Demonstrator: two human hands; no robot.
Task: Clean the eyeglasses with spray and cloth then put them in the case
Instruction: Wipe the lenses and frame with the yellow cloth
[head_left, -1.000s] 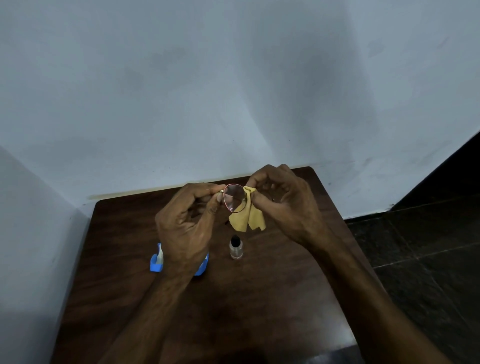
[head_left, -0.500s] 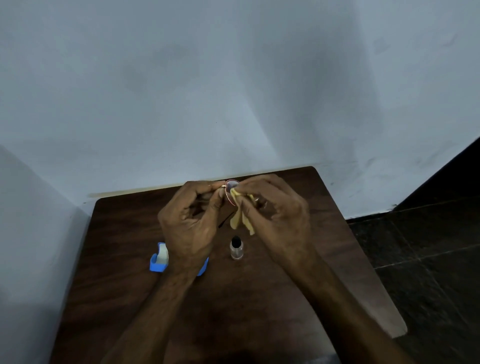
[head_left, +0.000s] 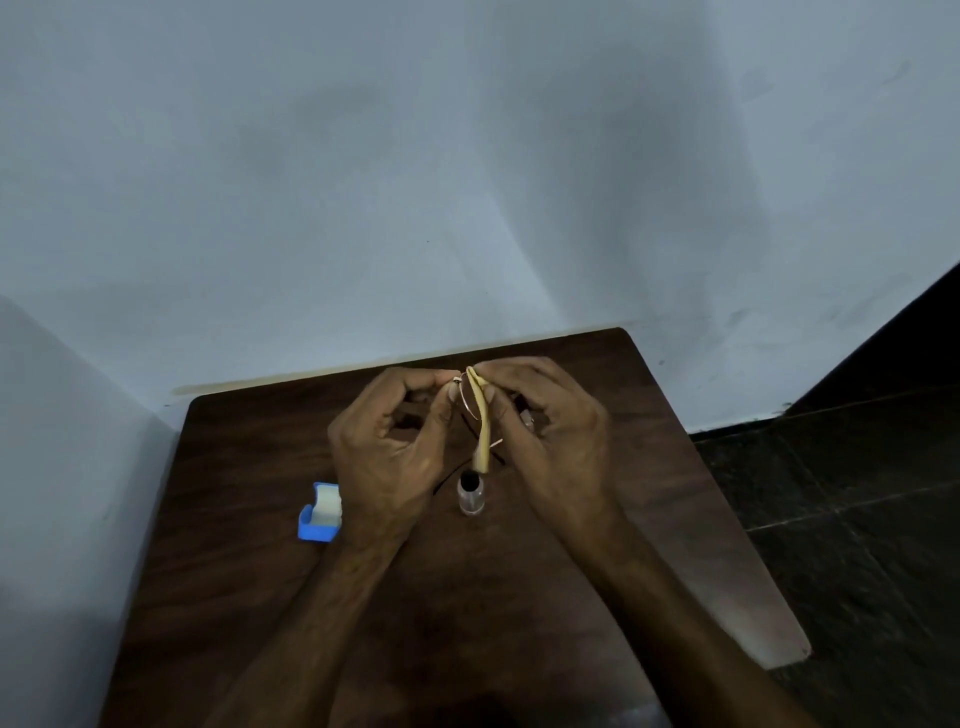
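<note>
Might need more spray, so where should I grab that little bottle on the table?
Probably pinch the bottle by its clear round body, below the black cap, from the right side: it stands upright on the table, and the cloth hangs close over its cap.

Dark wood-grain bench (head_left: 249, 561), rounded far corners, back edge against a pale wall (head_left: 467, 208). Two items on top. Small clear spray bottle (head_left: 471, 498), black cap, upright near the middle. Blue case (head_left: 314, 529), pale inside showing, toward the left side, apart from the bottle. Dark tiled floor (head_left: 857, 519) on the right.
</note>
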